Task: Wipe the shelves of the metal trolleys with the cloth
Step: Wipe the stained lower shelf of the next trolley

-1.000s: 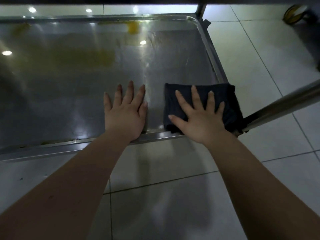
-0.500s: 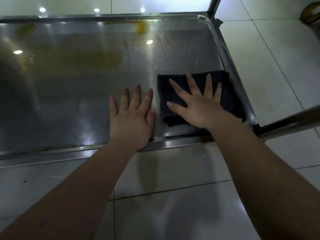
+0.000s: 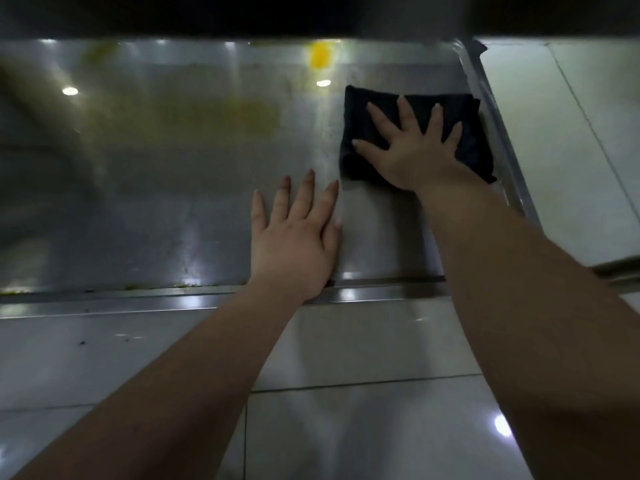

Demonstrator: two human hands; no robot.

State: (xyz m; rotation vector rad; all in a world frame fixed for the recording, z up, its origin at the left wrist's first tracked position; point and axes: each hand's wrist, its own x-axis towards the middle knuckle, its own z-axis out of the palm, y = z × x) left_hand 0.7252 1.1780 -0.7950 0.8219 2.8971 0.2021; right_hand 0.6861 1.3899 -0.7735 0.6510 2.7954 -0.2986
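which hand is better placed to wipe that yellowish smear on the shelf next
Right. The right hand already presses flat on the dark cloth by the shelf's right rim; the yellowish smear lies to its left. The left hand rests bare on the metal, holding nothing.

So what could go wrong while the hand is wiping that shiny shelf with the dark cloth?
1. The folded dark cloth under the flat right hand sits far right, so the yellowish smears at the left might get missed.
2. The right hand is close to the raised metal shelf rim and could bump it.
3. The bare left hand presses the shelf and may leave prints.
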